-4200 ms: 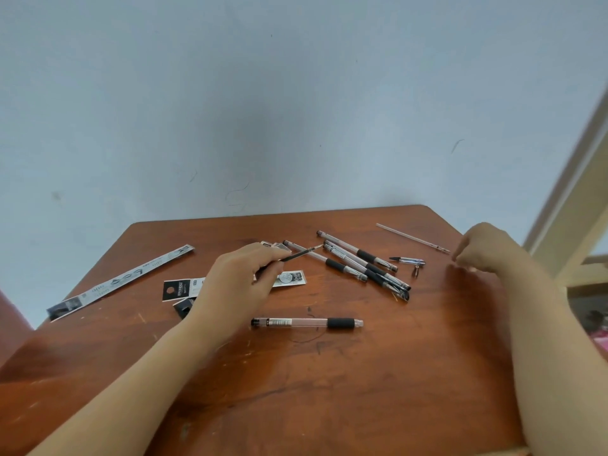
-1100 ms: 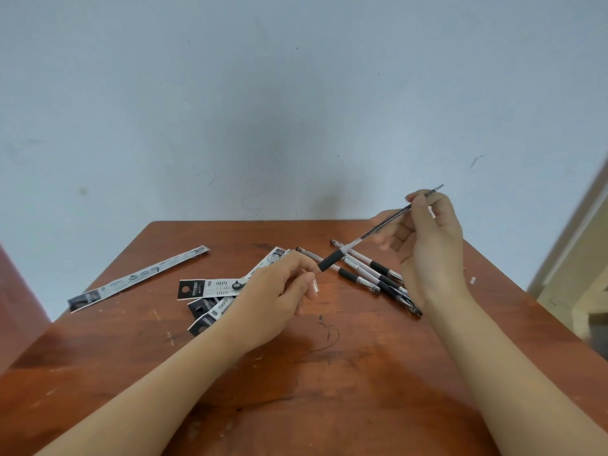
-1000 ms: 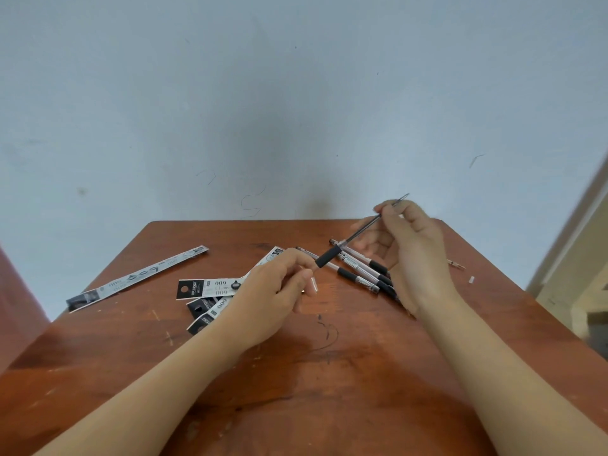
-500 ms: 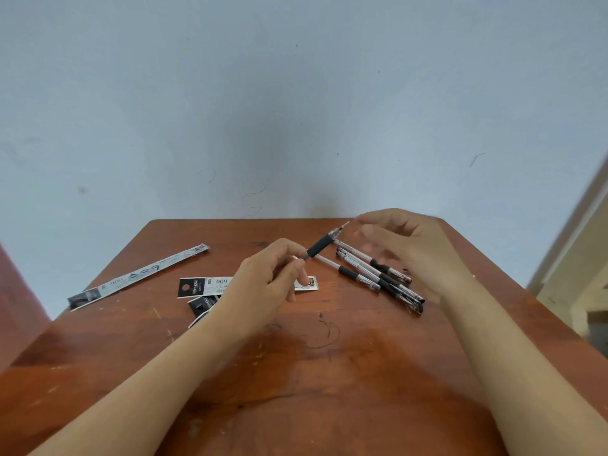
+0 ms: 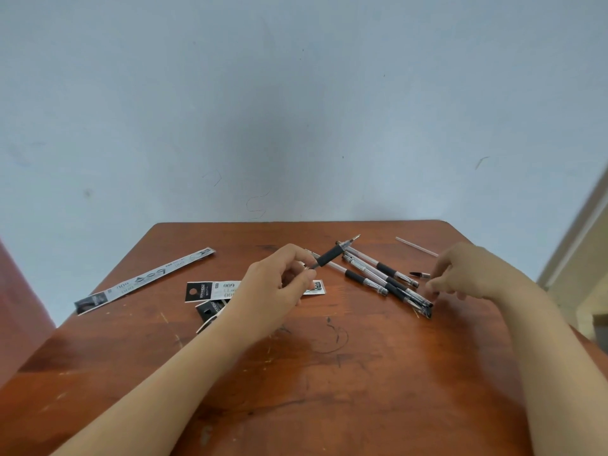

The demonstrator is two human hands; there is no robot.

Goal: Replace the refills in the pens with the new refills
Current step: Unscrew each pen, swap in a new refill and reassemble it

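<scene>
My left hand (image 5: pixel 276 284) grips a clear pen with a black grip (image 5: pixel 329 256), held tilted, its tip pointing up and to the right. Several more pens (image 5: pixel 378 278) lie in a loose pile on the wooden table (image 5: pixel 329 373), just right of it. My right hand (image 5: pixel 470 274) hovers low at the pile's right end, fingers loosely bent and blurred, holding nothing I can see. A small dark pen tip piece (image 5: pixel 419 274) lies just left of its fingertips. A thin clear refill (image 5: pixel 416 246) lies at the back right.
Black-and-white refill packets (image 5: pixel 210 289) lie under and left of my left hand. A long packet strip (image 5: pixel 144 279) lies diagonally at the left. A grey wall stands behind the table, and a cream frame (image 5: pixel 572 245) at the right.
My right hand pushed the dark refill into the pen my left hand holds, let go, then dropped right to the table by the pile. The left hand kept the pen.
</scene>
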